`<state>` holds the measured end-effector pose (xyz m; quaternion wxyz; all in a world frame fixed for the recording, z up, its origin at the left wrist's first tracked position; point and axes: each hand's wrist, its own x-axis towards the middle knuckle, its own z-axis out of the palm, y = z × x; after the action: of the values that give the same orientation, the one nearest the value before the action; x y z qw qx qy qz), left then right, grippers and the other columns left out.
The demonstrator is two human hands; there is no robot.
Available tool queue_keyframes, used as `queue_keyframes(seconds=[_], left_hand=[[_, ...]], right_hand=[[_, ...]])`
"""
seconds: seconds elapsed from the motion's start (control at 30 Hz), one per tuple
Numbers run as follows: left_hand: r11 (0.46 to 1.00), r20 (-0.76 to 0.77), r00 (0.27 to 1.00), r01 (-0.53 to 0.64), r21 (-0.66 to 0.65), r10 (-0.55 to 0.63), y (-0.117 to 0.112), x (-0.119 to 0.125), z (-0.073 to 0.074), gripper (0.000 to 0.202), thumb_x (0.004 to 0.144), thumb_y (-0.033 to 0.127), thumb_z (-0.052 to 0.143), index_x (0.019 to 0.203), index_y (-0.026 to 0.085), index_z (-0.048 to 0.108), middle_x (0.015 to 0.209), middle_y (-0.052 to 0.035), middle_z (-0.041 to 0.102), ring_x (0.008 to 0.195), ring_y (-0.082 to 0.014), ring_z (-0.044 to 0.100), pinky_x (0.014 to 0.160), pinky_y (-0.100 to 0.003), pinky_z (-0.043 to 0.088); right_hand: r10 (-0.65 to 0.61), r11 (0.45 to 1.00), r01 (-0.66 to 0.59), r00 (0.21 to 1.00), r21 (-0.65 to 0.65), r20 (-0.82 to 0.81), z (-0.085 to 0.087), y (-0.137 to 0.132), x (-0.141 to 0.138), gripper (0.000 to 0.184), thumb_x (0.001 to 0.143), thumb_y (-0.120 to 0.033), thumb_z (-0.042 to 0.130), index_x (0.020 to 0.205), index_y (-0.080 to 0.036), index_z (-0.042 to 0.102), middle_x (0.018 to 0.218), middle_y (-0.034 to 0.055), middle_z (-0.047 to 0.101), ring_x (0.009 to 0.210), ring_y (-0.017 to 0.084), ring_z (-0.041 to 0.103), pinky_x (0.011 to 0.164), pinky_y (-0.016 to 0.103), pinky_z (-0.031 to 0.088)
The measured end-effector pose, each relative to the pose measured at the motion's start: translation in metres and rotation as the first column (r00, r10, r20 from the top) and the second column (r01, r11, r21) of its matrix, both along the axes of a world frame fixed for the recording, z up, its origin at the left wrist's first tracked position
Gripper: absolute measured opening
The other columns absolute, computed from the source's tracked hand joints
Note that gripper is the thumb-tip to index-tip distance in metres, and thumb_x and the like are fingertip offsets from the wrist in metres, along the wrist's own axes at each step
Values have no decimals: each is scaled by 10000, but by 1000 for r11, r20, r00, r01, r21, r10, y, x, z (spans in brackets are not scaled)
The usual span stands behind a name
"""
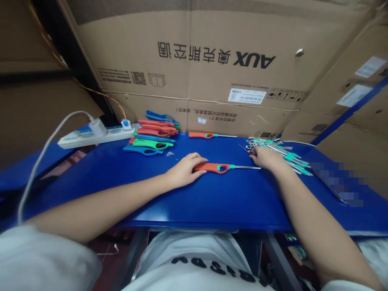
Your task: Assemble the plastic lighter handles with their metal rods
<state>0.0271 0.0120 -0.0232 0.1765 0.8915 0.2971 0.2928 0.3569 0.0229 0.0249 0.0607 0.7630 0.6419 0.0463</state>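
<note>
My left hand is closed on the handle end of an orange gas lighter, which lies on the blue table with its metal tube pointing right. The lighter has a teal trigger and collar. My right hand is closed on a thin, dark, pointed tool; its exact kind is unclear. That hand is at the near left side of a pile of metal lighter tubes with teal parts and white wire ends. Another orange lighter lies farther back, against the cardboard.
Several red, green and blue lighter handles are stacked at the back left, with small metal bits beside them. A white power strip with cables stands further left. Cardboard walls the back. A dark flat object, partly blurred, lies right.
</note>
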Motion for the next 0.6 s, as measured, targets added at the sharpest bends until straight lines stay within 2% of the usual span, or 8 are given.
queue_keyframes(seconds=[0.1,0.17,0.27,0.37,0.47,0.53,0.6], left_hand=[[1000,51,999,5,-18,-4,-4,4,-1,325,944,270,588,1250,167,624,1126,-102,624,1021,-218,639,944,-373,532],[999,57,998,36,-19,-34,-7,5,-2,326,933,236,589,1250,168,622,1149,-109,625,1043,-220,638,967,-379,526],[994,58,993,106,-5,-106,-10,6,-2,357,903,191,596,1259,170,615,1197,-116,627,1119,-229,624,1024,-378,502],[982,34,982,186,23,-186,-13,4,1,382,881,184,602,1262,152,612,1206,-122,643,1138,-234,622,1031,-357,499],[972,-31,973,230,44,-229,-16,3,4,363,897,215,599,1249,126,622,1206,-142,655,1110,-247,636,1006,-366,511],[972,-52,972,232,44,-229,-17,3,4,343,909,225,595,1233,123,634,1216,-149,659,1122,-256,638,1011,-373,508],[970,-46,970,242,36,-240,-17,3,4,326,906,212,601,1216,122,644,1219,-150,666,1140,-260,638,1025,-374,500]], right_hand=[[38,988,-30,998,152,-48,1,-1,-16,253,946,-316,486,1002,-151,670,987,186,732,904,305,694,701,342,458],[153,943,-95,975,318,-163,0,-2,-34,282,962,-300,428,1003,-146,661,937,175,737,850,283,691,705,334,455],[389,849,-168,841,501,-377,-4,-3,-67,291,956,-352,447,899,-165,662,825,123,732,729,236,657,676,314,450],[519,822,-214,663,528,-540,-10,-1,-100,351,924,-478,525,810,-180,672,750,74,714,627,189,601,618,296,433],[522,849,-224,505,479,-688,-15,4,-126,435,876,-583,585,780,-171,687,646,39,671,538,158,546,555,288,415],[520,853,-222,447,473,-728,-18,9,-138,458,853,-610,612,779,-166,698,623,32,661,530,153,538,545,288,416],[540,841,-236,428,488,-725,-22,11,-148,431,857,-585,628,791,-167,713,683,44,697,586,161,573,586,294,440]])
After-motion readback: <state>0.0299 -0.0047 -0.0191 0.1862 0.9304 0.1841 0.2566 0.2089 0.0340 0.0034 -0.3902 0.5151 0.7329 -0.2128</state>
